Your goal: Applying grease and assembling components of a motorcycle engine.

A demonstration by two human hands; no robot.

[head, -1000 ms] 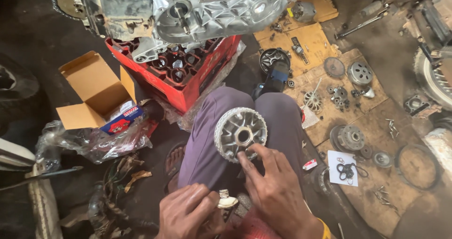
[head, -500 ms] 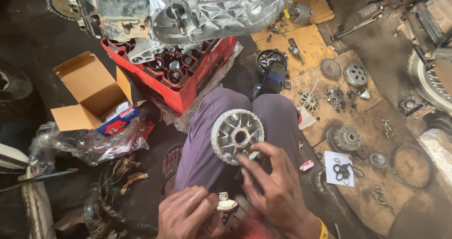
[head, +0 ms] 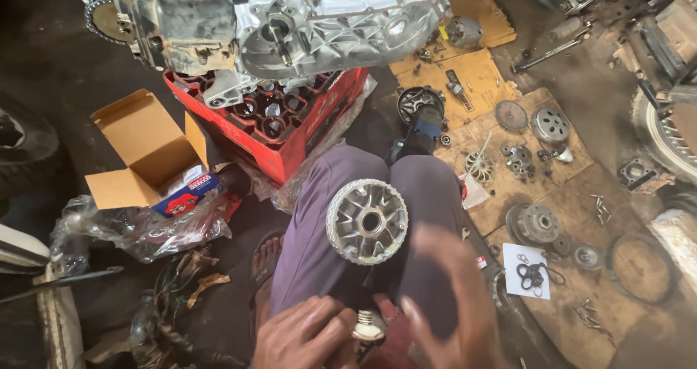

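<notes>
Fingers of the left hand [head: 305, 336] pinch a small white part [head: 368, 327], right hand [head: 454, 296] fingers blurred and spread, off the toothed metal wheel [head: 367, 221] resting on the lap: refitting judged unfinished.

There is a single view, taken from a camera worn on the person's head. It looks steeply down past the knees onto the floor. The toothed metal wheel [head: 367, 221] resting on the lap sits near the middle of the frame, close to the lens. Nearer than the wheel, at the bottom edge, the hands are cut off. Beyond it, at the top edge, stands the red crate [head: 283, 118], farther away.
</notes>
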